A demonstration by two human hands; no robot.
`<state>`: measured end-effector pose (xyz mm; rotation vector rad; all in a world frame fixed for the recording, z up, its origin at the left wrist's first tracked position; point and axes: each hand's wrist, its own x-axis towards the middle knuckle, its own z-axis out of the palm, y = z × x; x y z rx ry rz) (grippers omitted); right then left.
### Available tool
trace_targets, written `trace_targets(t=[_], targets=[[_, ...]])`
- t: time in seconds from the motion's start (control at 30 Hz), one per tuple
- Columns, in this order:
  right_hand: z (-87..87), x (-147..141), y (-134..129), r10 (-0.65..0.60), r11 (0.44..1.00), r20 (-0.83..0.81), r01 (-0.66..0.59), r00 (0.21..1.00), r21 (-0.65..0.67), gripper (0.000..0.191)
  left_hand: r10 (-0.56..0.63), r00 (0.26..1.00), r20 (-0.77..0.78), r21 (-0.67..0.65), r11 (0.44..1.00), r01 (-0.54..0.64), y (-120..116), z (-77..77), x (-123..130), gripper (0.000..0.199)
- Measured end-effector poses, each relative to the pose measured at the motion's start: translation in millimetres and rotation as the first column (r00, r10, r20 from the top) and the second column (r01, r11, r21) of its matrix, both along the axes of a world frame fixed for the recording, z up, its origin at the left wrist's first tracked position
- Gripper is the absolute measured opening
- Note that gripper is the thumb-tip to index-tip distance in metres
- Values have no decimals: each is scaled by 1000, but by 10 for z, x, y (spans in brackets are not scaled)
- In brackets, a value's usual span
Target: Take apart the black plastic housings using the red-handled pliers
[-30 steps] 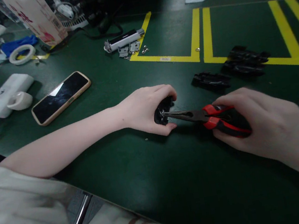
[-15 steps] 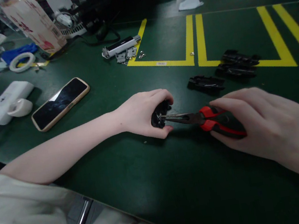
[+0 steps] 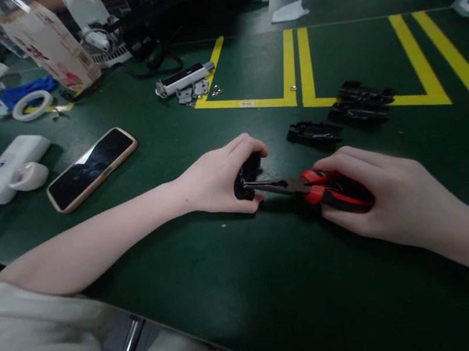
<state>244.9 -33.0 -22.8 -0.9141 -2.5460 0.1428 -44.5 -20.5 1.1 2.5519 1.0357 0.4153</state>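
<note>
My left hand (image 3: 224, 178) is closed around a black plastic part (image 3: 251, 167), with thumb and fingers gripping its two ends. Most of that part is hidden by the hand. My right hand (image 3: 391, 192) is wrapped around the red and black handles of long-nose pliers (image 3: 314, 186). The pliers' thin jaws reach left into the black part; whether they pinch something there is too small to tell. Beyond my hands, a similar black part (image 3: 314, 132) lies on the green table, beside several more black parts (image 3: 363, 100).
A phone (image 3: 93, 169) lies left of my arm, near a white power strip (image 3: 8, 169) and a tape roll (image 3: 32, 105). Farther back are a white-and-black device (image 3: 184, 79), small metal brackets (image 3: 193, 92) and yellow tape lines (image 3: 306, 66). A carton (image 3: 51, 44) stands at back left.
The whole view has shifted slightly, so most things appear a little further left. Both hands keep their holds, and the black part looks slightly turned in my left hand.
</note>
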Motion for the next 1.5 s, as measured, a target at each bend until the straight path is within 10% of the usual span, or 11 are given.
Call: trace_targets(t=[0.47,0.8,1.5], targets=[[230,-8,-16,-20,869,214,-90,977,487,27,-43,999,-13,13,999,43,7,19,22,52],[82,-45,-59,9,983,54,-18,999,181,38,-46,999,-18,-5,999,46,18,15,27,50],[323,41,62,104,886,232,-196,967,420,25,-212,976,-48,16,977,213,-2,11,-23,85]])
